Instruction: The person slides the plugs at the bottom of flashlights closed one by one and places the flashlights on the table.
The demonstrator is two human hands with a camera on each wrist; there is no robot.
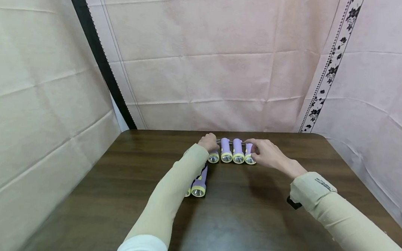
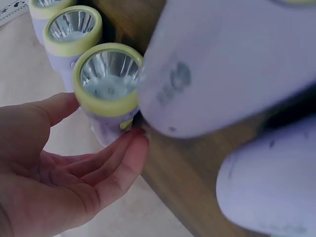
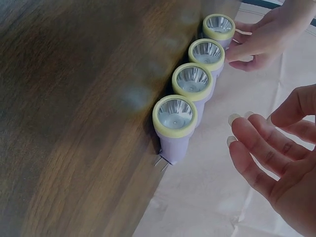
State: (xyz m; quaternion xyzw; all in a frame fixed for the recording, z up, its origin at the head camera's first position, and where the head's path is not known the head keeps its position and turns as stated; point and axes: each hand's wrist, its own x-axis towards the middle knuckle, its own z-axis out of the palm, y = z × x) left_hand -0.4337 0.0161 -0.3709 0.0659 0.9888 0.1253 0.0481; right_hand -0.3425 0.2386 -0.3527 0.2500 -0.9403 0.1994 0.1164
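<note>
Several lilac flashlights with pale yellow rims stand side by side in a row near the table's far edge, lenses towards me. My left hand is at the row's left end, thumb and fingertips on either side of the end flashlight. My right hand hovers by the rightmost flashlight; in the right wrist view its bent fingers are apart from it and hold nothing. Two thin metal prongs stick out of that flashlight.
Closer to me, partly behind my left forearm, lie more flashlights; their lilac bodies loom large in the left wrist view. The brown wooden table ends at a pale cloth hung behind and at both sides.
</note>
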